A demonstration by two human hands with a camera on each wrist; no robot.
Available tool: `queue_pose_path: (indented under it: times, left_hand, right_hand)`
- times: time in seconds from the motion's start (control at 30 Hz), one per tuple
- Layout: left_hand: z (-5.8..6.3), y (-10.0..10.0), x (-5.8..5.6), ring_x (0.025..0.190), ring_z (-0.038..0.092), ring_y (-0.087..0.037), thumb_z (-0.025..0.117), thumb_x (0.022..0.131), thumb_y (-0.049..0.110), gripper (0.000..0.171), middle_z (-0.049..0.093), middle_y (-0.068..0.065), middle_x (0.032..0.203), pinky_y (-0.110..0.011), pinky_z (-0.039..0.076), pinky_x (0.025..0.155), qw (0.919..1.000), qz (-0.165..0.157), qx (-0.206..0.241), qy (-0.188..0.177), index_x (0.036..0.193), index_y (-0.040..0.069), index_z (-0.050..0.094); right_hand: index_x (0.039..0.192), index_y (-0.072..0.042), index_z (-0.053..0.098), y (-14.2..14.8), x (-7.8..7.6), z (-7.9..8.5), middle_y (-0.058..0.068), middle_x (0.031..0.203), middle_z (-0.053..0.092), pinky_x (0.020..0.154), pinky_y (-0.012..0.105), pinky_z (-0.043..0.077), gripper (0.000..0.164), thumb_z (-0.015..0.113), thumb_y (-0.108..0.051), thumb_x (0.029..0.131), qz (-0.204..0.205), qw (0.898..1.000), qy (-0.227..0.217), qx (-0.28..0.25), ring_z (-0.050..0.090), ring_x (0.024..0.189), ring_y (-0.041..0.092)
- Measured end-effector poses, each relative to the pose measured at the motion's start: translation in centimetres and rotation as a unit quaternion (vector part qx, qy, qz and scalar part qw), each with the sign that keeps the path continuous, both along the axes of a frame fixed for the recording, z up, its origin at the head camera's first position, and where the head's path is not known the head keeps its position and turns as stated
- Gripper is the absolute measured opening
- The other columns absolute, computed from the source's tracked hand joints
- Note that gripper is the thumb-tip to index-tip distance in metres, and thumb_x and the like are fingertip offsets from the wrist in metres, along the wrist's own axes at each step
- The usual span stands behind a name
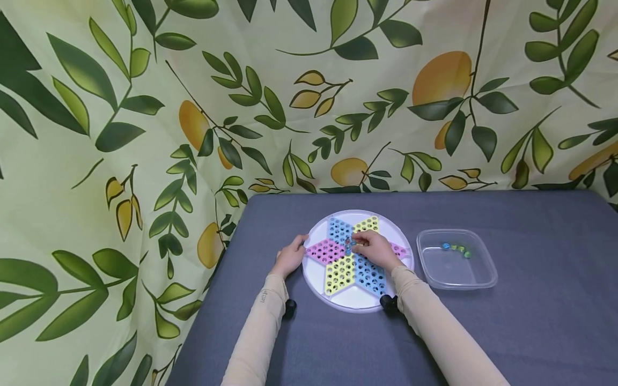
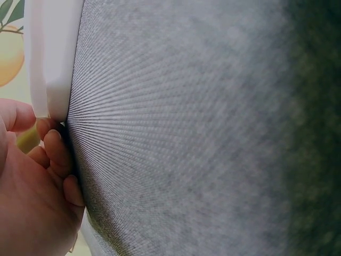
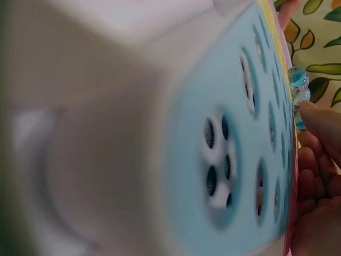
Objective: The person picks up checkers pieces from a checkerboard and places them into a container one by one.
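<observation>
From the head view, a round white board (image 1: pixel 358 300) with a six-pointed star of pink, blue and yellow holed fields lies on a grey table (image 1: pixel 531 332). The left hand (image 1: pixel 291 257) rests at the board's left rim, fingers against the edge. The right hand (image 1: pixel 375 249) lies over the star's centre, its fingertips curled around a small marble (image 1: pixel 348 245) there; a few marbles sit in the middle holes just beside it. A clear tub (image 1: pixel 456 268) stands right of the board, near but apart from it, with a few blue and green marbles in its far end. A leaf-and-lemon cloth (image 1: pixel 145 134) hangs behind.

The left wrist view shows the left hand (image 2: pixel 32 197) with fingers bent against the board's white rim (image 2: pixel 50 58), thumb above; the grey table fills the rest. The hand holds the rim.

The right wrist view is blurred and very close: the blue field (image 3: pixel 224 149) with its holes, and at the right edge the fingers of the right hand (image 3: pixel 319 176) beside clear bluish marbles (image 3: pixel 298 85) on the board. Whether they pinch one here I cannot tell.
</observation>
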State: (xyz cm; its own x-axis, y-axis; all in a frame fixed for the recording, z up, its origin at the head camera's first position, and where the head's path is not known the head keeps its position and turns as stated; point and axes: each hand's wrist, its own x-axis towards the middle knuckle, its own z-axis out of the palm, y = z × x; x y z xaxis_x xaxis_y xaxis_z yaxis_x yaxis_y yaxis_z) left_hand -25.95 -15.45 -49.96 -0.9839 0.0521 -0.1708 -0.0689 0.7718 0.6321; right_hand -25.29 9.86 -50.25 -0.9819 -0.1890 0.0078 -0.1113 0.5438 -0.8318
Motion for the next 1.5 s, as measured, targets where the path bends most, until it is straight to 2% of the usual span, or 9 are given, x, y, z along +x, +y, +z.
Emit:
queue_pose_path:
  times: [0.3,0.63,0.8,1.13,1.37,1.5]
  left_hand:
    - [0.3,0.1,0.2,0.131,0.043,-0.034,0.037,0.097,0.026,0.039,0.049,-0.003,0.141,-0.052,0.023,0.107,0.9999,0.003,0.010,0.001,0.134,0.028,0.048]
    - [0.2,0.1,0.5,0.131,0.044,-0.032,0.035,0.097,0.026,0.040,0.049,-0.002,0.141,-0.050,0.021,0.108,0.9999,-0.001,-0.008,0.007,0.135,0.028,0.048]
    - [0.2,0.0,0.3,0.132,0.043,-0.032,0.036,0.097,0.026,0.040,0.049,-0.002,0.141,-0.050,0.020,0.109,1.0000,0.002,-0.005,0.007,0.134,0.029,0.048]
    - [0.0,0.2,0.3,0.132,0.042,-0.031,0.037,0.097,0.027,0.039,0.049,0.000,0.141,-0.050,0.021,0.108,1.0000,0.003,0.006,0.000,0.134,0.029,0.048]
    - [0.1,0.1,0.3,0.131,0.044,-0.031,0.037,0.097,0.027,0.039,0.050,-0.001,0.141,-0.051,0.021,0.108,1.0000,0.002,0.007,0.003,0.134,0.029,0.048]
    - [0.1,0.1,0.3,0.131,0.043,-0.032,0.037,0.097,0.026,0.039,0.049,-0.001,0.141,-0.051,0.022,0.107,0.9999,0.003,0.010,0.002,0.134,0.028,0.048]
  right_hand:
    - [0.107,-0.006,0.069,0.1,-0.1,0.0,0.011,0.102,0.064,0.079,0.032,0.044,0.025,0.068,-0.015,0.083,-0.005,0.999,0.029,0.020,0.056,0.088,0.020]
    - [0.101,-0.006,0.070,-0.1,0.3,-0.2,0.011,0.100,0.063,0.078,0.031,0.043,0.022,0.070,-0.015,0.081,-0.011,0.999,0.039,0.016,0.055,0.087,0.019]
    - [0.102,-0.007,0.069,-0.1,0.3,-0.3,0.011,0.101,0.062,0.079,0.032,0.043,0.023,0.069,-0.017,0.082,-0.011,0.999,0.033,0.015,0.055,0.089,0.019]
    - [0.106,-0.006,0.065,0.4,0.6,-0.3,0.011,0.101,0.065,0.078,0.031,0.046,0.024,0.065,-0.019,0.086,-0.019,1.000,0.004,-0.024,0.059,0.090,0.019]
    - [0.110,-0.004,0.062,0.6,1.0,0.6,0.012,0.101,0.065,0.071,0.023,0.049,0.026,0.062,-0.020,0.088,-0.015,0.997,-0.033,-0.064,0.061,0.085,0.015]
    - [0.111,-0.004,0.061,0.6,1.3,1.4,0.013,0.103,0.065,0.071,0.024,0.049,0.028,0.062,-0.020,0.088,-0.020,0.996,-0.046,-0.075,0.063,0.086,0.016]
